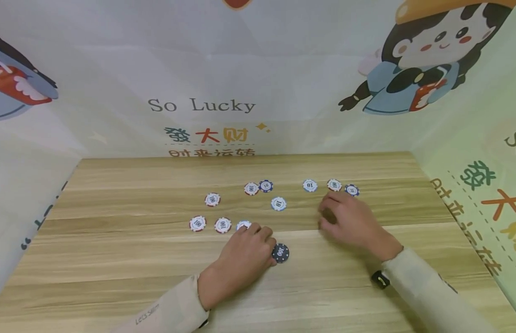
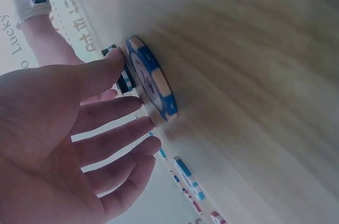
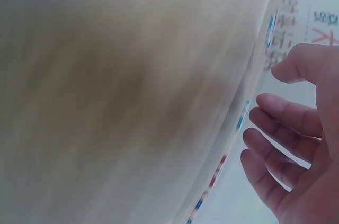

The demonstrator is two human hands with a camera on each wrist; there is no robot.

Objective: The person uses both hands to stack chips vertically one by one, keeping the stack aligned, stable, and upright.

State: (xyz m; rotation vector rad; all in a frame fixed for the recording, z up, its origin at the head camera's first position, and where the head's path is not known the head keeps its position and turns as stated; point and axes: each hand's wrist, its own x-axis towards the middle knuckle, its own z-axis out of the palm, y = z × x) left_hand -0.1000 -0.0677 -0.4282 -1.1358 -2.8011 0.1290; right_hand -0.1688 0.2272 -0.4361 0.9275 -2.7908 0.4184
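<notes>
My left hand (image 1: 246, 252) pinches the edge of a black poker chip (image 1: 280, 253) between thumb and index finger, its other fingers loosely bent. In the left wrist view the black poker chip looks stacked. A blue-and-cream poker chip (image 2: 151, 78) lies flat beneath that hand, hidden in the head view. A light blue poker chip (image 1: 243, 225) sits partly covered by the left knuckles. Over the table's right side hovers my right hand (image 1: 349, 219), fingers loosely curved and holding nothing. Closest beyond it are a navy poker chip (image 1: 351, 190) and a red-edged poker chip (image 1: 334, 185).
More chips lie spread over the wooden table (image 1: 128, 273). Red-edged chips (image 1: 212, 200) are on the left, and a red-edged chip (image 1: 251, 188) touches a navy chip (image 1: 265, 186) farther back. Light blue chips (image 1: 278, 203) stand between. Printed cloth walls (image 1: 282, 92) enclose the back and sides.
</notes>
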